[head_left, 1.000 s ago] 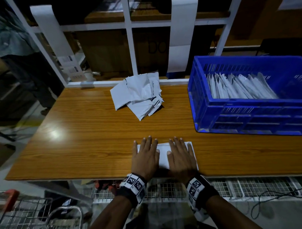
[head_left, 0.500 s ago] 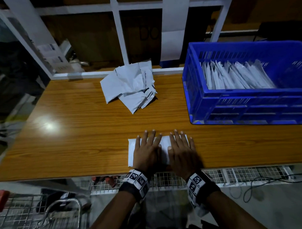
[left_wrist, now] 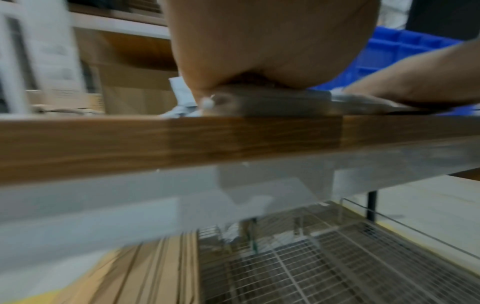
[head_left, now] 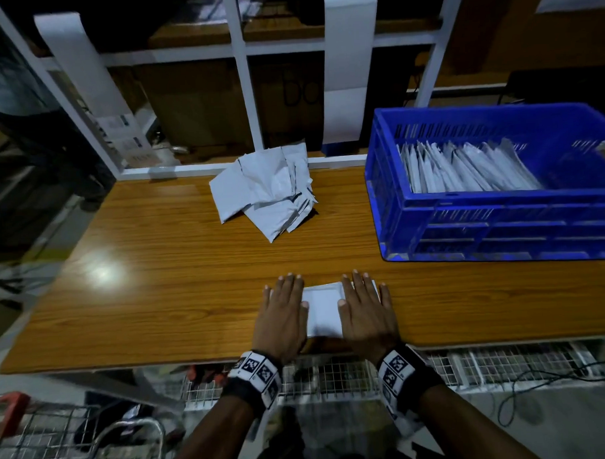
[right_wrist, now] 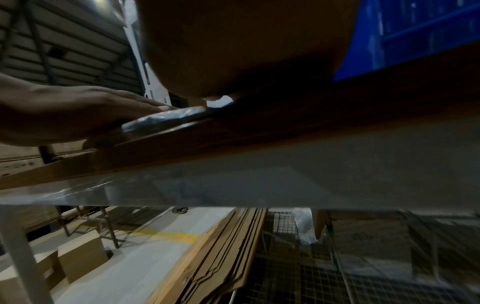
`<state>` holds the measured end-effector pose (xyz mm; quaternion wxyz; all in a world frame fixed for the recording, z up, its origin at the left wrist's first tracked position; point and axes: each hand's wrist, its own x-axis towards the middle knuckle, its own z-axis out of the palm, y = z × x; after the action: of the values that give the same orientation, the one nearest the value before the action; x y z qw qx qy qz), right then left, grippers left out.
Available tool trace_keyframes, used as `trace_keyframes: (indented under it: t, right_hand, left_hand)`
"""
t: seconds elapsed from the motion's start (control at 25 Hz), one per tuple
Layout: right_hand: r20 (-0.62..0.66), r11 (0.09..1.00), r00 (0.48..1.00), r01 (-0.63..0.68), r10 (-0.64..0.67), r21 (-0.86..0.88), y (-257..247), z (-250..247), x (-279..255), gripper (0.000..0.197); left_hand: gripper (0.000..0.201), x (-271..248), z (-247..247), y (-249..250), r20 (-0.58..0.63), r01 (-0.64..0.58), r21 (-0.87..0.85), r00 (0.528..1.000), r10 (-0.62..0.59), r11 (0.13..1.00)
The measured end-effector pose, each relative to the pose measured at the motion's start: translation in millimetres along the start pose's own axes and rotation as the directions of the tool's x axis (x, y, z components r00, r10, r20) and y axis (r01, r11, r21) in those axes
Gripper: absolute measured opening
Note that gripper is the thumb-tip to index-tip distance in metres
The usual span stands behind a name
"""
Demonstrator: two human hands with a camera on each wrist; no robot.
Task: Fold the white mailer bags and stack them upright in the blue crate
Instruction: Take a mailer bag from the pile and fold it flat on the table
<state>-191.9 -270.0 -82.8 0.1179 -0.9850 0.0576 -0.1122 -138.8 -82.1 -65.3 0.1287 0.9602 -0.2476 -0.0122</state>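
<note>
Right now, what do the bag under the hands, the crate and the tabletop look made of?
Mailer bag: thin matte plastic film, seemingly; it creases softly.
Blue crate: rigid moulded plastic, slotted walls.
Tabletop: glossy wood-grain surface, probably laminate; it reflects a light.

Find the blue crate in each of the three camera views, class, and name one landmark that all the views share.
Head: the blue crate fills the upper right, standing on the table's far right side.
Left wrist: a blurred part of it shows at upper right, behind the right hand.
Right wrist: its wall fills the top right corner.
Shared landmark: the wooden table's front edge.
</note>
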Motion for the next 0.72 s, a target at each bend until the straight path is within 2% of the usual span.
trace_keyframes:
  t: [0.12,0.28,0.36,0.6,0.72]
  right_hand:
    - [0.027,0.998,0.998,0.065,-0.065,-0.010,-16.9,-10.0,13.1,0.059]
    - [0.021,0.987,0.990,0.137,-0.139,0.082,-37.9,2.2,11.0,0.052]
    - [-0.022,0.985,0.990,0.143,-0.141,0.102,-36.0,9.8,5.8,0.051]
    - [0.076,0.993,0.990,0.114,-0.115,0.021,-34.0,11.7,15.4,0.058]
    - [0.026,0.990,0.991,0.128,-0.130,0.052,-33.6,13.6,12.9,0.053]
  left_hand:
    - [0.068,-9.6,-2.6,-10.2,-0.007,0.040,0.019,0.999,-0.040,0.999]
    - [0.066,-10.3,4.9,-13.3,0.000,0.066,-0.029,0.998,-0.066,0.997]
    - [0.066,-8.7,4.9,-13.5,0.018,0.079,-0.034,0.997,-0.078,0.996]
    - [0.068,-5.5,2.6,-16.7,0.051,0.085,-0.065,0.995,-0.082,0.994]
    - [0.072,-2.4,0.2,-17.4,0.099,0.092,0.000,0.991,-0.092,0.996]
